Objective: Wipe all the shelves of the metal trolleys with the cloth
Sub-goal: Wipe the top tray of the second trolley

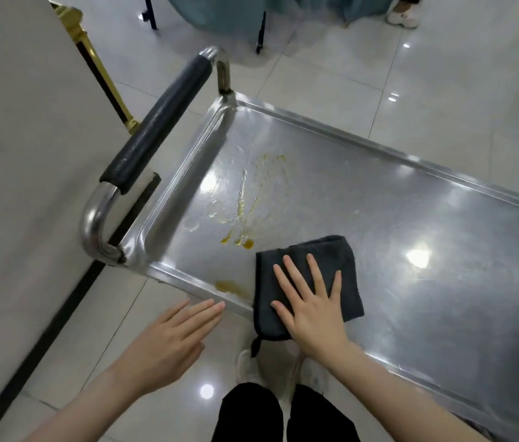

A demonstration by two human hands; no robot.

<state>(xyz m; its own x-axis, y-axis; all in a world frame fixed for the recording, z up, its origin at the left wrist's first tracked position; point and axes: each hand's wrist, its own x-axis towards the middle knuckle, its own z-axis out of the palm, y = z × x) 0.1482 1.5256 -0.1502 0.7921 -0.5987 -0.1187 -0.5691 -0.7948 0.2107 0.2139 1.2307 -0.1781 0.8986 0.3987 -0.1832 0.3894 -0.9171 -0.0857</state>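
On the top shelf (411, 218) the flat right hand (312, 307) presses the cloth (331, 250), the left hand (168, 339) hovers open, and the yellow stains (245, 212) may only smear.

trolley shelf (411, 218): sheet metal, smooth, finely scratched, glossy enough to mirror the ceiling lights. rim (178, 183) of the shelf: same metal, rounded, brighter polish. smears (245, 199) on the shelf towards its handle end: yellow-orange, wet-looking and shiny, thinning into a dull streaky film. cloth (341, 250) on the shelf's near edge: dark grey fabric, soft napped pile, matt. handle (92, 218) at the shelf's end: polished metal tube, mirror-bright at the bends, sleeved in a black, matt, finely grained grip (159, 122). floor (347, 74) around the shelf: pale tiles, smooth, highly glossy. wall (12, 154) beyond the handle: pale, matt, even. post (98, 65) beside that wall: gold-coloured, shiny metal.
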